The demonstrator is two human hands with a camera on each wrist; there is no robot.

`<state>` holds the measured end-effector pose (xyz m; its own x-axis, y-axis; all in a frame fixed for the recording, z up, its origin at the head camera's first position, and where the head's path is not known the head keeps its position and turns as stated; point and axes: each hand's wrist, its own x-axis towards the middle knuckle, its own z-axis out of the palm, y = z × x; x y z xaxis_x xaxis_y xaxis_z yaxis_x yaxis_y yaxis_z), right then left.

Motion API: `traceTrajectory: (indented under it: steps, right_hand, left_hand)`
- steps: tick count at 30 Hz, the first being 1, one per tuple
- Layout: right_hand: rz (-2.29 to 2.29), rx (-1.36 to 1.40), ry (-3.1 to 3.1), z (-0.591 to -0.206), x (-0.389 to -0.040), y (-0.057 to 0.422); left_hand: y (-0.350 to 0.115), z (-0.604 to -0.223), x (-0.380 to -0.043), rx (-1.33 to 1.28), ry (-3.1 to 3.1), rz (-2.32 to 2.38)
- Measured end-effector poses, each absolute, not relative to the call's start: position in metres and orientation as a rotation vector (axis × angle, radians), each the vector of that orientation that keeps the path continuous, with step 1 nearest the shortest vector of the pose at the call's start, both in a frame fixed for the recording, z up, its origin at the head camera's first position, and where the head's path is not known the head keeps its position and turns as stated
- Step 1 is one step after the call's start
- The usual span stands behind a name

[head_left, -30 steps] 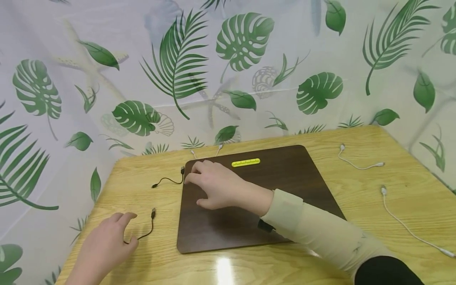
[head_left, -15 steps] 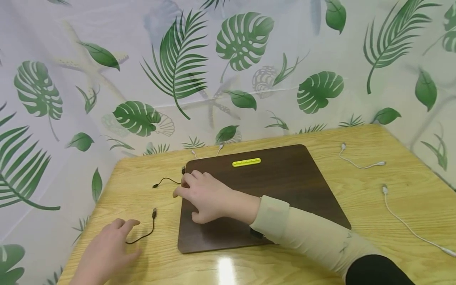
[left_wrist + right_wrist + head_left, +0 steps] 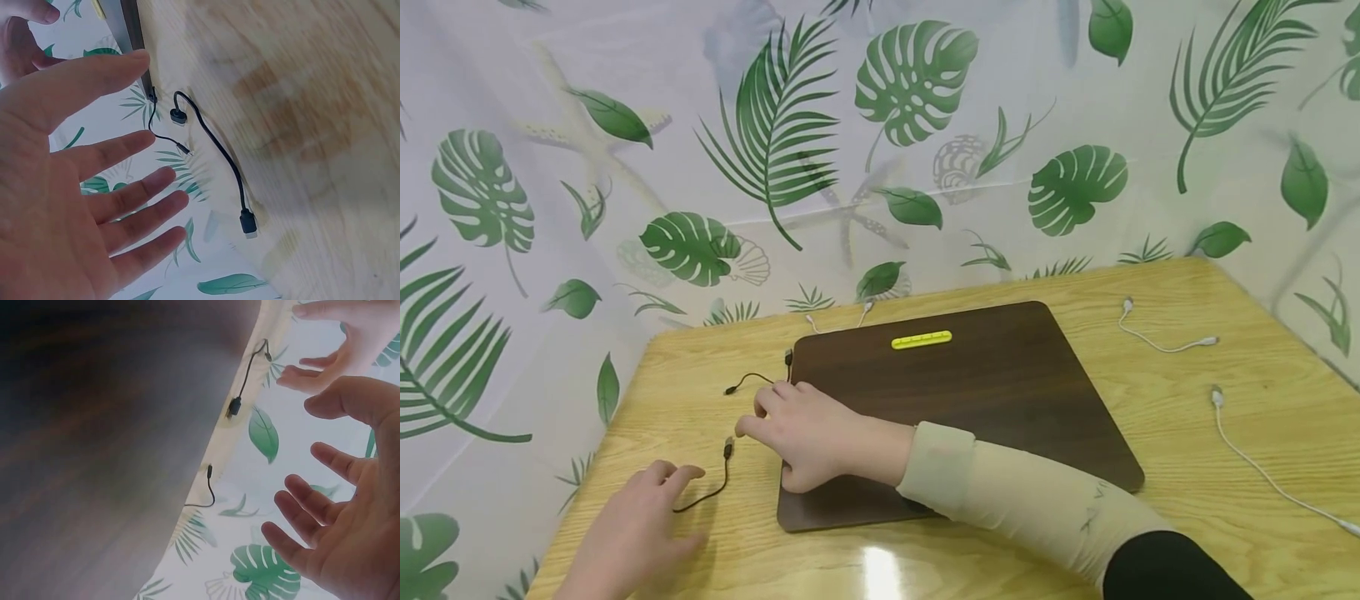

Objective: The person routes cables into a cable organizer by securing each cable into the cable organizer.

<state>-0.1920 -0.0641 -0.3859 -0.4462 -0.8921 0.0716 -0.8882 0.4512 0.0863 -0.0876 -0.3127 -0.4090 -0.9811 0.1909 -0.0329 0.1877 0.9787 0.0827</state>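
Observation:
In the head view, my left hand (image 3: 636, 521) hovers at the table's left, its fingers spread and bare of anything, as the left wrist view confirms. A short black USB cable (image 3: 726, 475) lies beside it, partly hidden behind the fingers; its whole length shows in the left wrist view. My right hand (image 3: 808, 433) is over the left edge of the dark brown board (image 3: 985, 400), fingers loosely bent, with nothing in them. Just beyond it lies a second black USB cable (image 3: 747, 377), partly covered by that hand. Neither hand visibly touches a cable.
A yellow cable clip strip (image 3: 921, 340) sits near the board's far edge. White cables lie on the right, one far (image 3: 1157, 346) and one near (image 3: 1262, 471). Another white cable (image 3: 865, 312) shows behind the board. A leaf-patterned curtain (image 3: 880, 167) rises behind the table.
My right hand has moved left and nearer to me, from over the board to its left edge. The left hand has shifted slightly right. The cables lie as before.

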Motion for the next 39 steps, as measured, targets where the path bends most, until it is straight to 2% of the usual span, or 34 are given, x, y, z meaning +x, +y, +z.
traceTrajectory:
  steps: [22,39]
  right_hand:
    - [-0.119,1.666,-2.627,-0.412,-0.193,-0.103]
    - [-0.419,1.748,-2.582,-0.419,-0.187,-0.130]
  left_hand:
    - [-0.322,-0.422,-0.090,0.280,3.050,0.156]
    - [-0.323,-0.426,-0.088,0.314,3.037,0.136]
